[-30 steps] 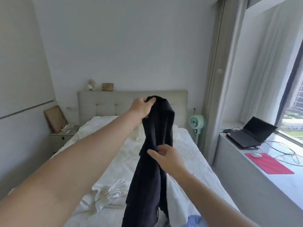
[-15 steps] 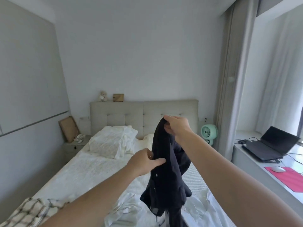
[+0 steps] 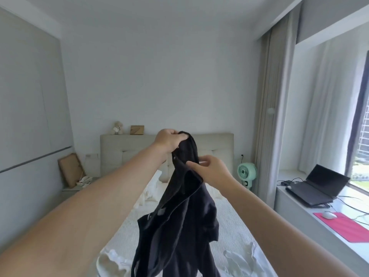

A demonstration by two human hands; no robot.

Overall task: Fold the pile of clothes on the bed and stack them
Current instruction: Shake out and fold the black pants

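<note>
Head view puts me mid-untangle: my left hand (image 3: 169, 141) grips the black shirt (image 3: 179, 212) top above the bed (image 3: 233, 226), right hand (image 3: 209, 171) fingers pinch its edge; next I'd spread it flat.

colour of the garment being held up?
Black garment, plain; the head view shows it.

I see the black garment (image 3: 179, 220) as soft matt cloth with small shiny snaps. The bed (image 3: 233, 232) wears ribbed white fabric; its headboard (image 3: 123, 150) looks tufted, upholstered. The green fan (image 3: 246, 171) seems smooth plastic, the red mat (image 3: 347, 226) matt.
</note>
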